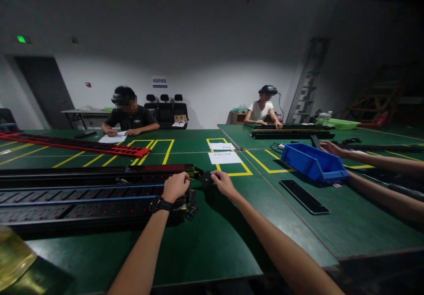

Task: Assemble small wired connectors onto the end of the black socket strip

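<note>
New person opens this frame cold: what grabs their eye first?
Probably the bright blue bin, right of centre on the green table. Next, the long red frame over on the left. Then, mid-picture, the right hand pinching a small black part just off the end of the long black assembly.

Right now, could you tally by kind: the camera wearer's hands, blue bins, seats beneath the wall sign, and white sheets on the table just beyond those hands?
Hands: 2 (left hand, right hand)
Blue bin: 1
Seats: 3
White sheets: 2
Total: 8
</note>
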`<state>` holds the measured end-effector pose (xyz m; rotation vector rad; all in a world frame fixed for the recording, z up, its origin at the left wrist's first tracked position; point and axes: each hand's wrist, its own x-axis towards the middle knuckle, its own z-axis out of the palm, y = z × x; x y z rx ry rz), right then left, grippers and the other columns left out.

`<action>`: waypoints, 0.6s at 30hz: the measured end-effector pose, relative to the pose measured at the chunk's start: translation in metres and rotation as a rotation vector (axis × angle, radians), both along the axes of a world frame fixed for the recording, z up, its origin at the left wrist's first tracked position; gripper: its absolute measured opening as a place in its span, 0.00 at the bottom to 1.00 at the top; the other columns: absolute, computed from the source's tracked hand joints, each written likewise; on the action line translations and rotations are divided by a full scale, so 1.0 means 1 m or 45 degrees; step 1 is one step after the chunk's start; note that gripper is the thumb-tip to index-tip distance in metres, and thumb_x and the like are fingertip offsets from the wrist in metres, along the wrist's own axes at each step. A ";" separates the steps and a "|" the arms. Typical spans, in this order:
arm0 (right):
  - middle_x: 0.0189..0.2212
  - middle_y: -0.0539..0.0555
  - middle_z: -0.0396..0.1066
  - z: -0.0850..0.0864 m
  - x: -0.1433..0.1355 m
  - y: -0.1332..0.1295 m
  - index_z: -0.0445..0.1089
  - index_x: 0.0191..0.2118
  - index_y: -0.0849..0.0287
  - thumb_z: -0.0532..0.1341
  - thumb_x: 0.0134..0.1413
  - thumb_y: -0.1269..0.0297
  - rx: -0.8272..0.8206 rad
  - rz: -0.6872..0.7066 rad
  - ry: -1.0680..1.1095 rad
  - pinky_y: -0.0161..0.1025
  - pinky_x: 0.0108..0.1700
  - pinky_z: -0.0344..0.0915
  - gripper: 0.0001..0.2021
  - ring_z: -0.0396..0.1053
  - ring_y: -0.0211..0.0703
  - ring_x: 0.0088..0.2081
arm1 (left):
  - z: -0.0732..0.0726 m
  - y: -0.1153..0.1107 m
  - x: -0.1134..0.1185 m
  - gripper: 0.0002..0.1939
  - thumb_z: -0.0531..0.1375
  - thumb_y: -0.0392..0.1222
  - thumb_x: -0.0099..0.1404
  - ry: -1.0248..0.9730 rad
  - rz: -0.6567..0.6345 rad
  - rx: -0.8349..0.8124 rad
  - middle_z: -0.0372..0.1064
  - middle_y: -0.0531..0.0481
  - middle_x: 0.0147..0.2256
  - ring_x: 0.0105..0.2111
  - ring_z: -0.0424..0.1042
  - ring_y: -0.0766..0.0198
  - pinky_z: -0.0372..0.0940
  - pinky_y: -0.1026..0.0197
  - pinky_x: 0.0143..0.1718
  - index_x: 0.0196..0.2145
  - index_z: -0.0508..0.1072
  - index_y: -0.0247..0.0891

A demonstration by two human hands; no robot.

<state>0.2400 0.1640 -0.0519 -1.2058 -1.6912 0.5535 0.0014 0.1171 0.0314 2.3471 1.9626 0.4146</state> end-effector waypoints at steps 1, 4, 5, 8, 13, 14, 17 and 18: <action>0.34 0.55 0.79 0.001 -0.005 -0.003 0.77 0.41 0.59 0.56 0.62 0.60 0.012 0.002 -0.020 0.40 0.40 0.68 0.13 0.73 0.46 0.35 | 0.000 0.000 0.000 0.15 0.55 0.44 0.72 0.002 -0.001 0.003 0.82 0.46 0.48 0.50 0.80 0.52 0.70 0.57 0.48 0.49 0.79 0.46; 0.32 0.54 0.77 0.004 -0.020 -0.014 0.76 0.40 0.59 0.55 0.62 0.60 0.091 0.040 -0.100 0.38 0.37 0.66 0.13 0.71 0.44 0.33 | -0.003 0.002 0.000 0.15 0.55 0.44 0.71 0.008 -0.010 0.008 0.82 0.47 0.48 0.49 0.80 0.50 0.71 0.55 0.48 0.49 0.80 0.46; 0.32 0.53 0.77 0.006 -0.024 -0.018 0.76 0.40 0.58 0.55 0.62 0.60 0.115 0.054 -0.130 0.37 0.37 0.65 0.13 0.71 0.43 0.33 | -0.003 0.003 -0.001 0.16 0.55 0.43 0.71 0.008 -0.015 0.011 0.82 0.47 0.48 0.49 0.80 0.50 0.71 0.54 0.48 0.49 0.80 0.47; 0.31 0.53 0.77 0.010 -0.033 -0.028 0.76 0.39 0.57 0.55 0.62 0.62 0.132 0.012 -0.196 0.37 0.36 0.64 0.12 0.71 0.43 0.31 | -0.006 0.004 -0.002 0.16 0.55 0.43 0.71 0.005 -0.017 0.020 0.81 0.48 0.49 0.49 0.80 0.50 0.71 0.54 0.48 0.50 0.79 0.47; 0.32 0.56 0.78 0.013 -0.039 -0.032 0.77 0.40 0.59 0.55 0.63 0.61 0.118 -0.225 -0.095 0.39 0.38 0.66 0.14 0.75 0.47 0.33 | -0.007 0.004 -0.002 0.15 0.55 0.43 0.71 0.008 -0.010 0.015 0.81 0.47 0.49 0.49 0.80 0.51 0.71 0.56 0.48 0.50 0.79 0.46; 0.32 0.57 0.79 0.013 -0.040 -0.032 0.77 0.40 0.59 0.55 0.63 0.61 0.113 -0.235 -0.075 0.40 0.38 0.67 0.14 0.75 0.48 0.34 | -0.006 0.004 -0.002 0.15 0.55 0.44 0.72 0.008 -0.008 0.011 0.81 0.46 0.49 0.49 0.80 0.52 0.71 0.56 0.48 0.50 0.79 0.46; 0.33 0.56 0.79 0.011 -0.044 -0.030 0.77 0.40 0.58 0.56 0.63 0.60 0.103 -0.137 -0.076 0.39 0.37 0.68 0.13 0.76 0.48 0.34 | -0.006 0.003 -0.002 0.15 0.55 0.45 0.72 0.007 0.001 0.005 0.81 0.46 0.49 0.49 0.80 0.52 0.70 0.57 0.49 0.50 0.79 0.47; 0.33 0.56 0.79 0.010 -0.046 -0.029 0.77 0.40 0.58 0.56 0.63 0.61 0.103 -0.085 -0.091 0.39 0.38 0.68 0.12 0.75 0.47 0.34 | -0.006 0.003 -0.002 0.15 0.55 0.45 0.72 0.006 0.002 0.006 0.81 0.46 0.48 0.49 0.80 0.52 0.70 0.57 0.48 0.49 0.79 0.47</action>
